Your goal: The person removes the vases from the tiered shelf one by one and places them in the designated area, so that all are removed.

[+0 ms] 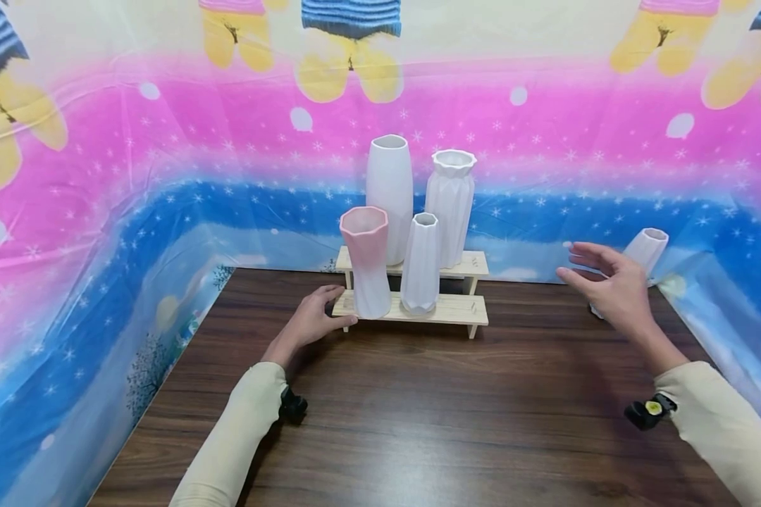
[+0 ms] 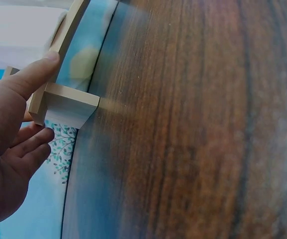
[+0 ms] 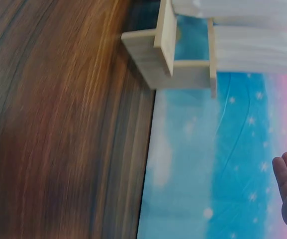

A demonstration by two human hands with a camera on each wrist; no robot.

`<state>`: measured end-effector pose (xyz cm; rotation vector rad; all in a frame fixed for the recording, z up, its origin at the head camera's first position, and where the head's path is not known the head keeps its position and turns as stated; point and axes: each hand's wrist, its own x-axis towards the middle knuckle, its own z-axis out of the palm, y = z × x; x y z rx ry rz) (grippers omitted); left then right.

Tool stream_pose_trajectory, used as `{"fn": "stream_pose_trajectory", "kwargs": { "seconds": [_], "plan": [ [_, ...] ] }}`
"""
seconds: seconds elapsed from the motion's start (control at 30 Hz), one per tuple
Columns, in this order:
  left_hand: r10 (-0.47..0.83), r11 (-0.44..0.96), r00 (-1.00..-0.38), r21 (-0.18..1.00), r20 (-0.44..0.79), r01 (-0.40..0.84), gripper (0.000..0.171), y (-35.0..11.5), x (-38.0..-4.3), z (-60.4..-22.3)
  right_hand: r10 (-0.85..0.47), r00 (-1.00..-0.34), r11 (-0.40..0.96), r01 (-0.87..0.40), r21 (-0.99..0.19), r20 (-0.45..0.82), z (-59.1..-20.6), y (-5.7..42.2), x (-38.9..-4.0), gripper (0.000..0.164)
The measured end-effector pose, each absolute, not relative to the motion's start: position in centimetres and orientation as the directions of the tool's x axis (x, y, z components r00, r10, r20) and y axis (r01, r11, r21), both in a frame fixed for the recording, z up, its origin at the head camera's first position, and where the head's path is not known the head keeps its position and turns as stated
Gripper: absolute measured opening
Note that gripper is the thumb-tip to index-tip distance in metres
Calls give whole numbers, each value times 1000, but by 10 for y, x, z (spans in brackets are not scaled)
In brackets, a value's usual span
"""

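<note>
A two-step wooden stand (image 1: 463,310) holds several vases. On its lower step are a pink-to-white vase (image 1: 368,267) and a small white faceted vase (image 1: 421,274); on the upper step, a tall smooth white vase (image 1: 390,201) and a white pleated vase with a scalloped rim (image 1: 452,208). My left hand (image 1: 313,317) grips the stand's left end. In the left wrist view, the thumb (image 2: 39,72) lies on the lower step's front edge, fingers curled behind. Raised with fingers apart, my right hand (image 1: 618,285) holds nothing and partly hides another white vase (image 1: 647,248).
The dark wood-grain table (image 1: 406,422) ends against a printed cloth backdrop (image 1: 260,155) at the back and sides. A small dark object (image 1: 595,311) shows below the right hand. Black wrist cameras (image 1: 293,406) sit on both sleeves.
</note>
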<state>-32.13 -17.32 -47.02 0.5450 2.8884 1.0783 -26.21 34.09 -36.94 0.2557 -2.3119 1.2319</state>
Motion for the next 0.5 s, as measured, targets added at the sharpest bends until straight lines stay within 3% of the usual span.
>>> {"fn": "stream_pose_trajectory", "kwargs": {
  "seconds": [0.5],
  "plan": [
    [320, 705, -942, 638, 101, 308, 84, -172, -321, -470, -17, -866, 401, -464, -790, 500, -364, 278, -272, 54]
  ]
}}
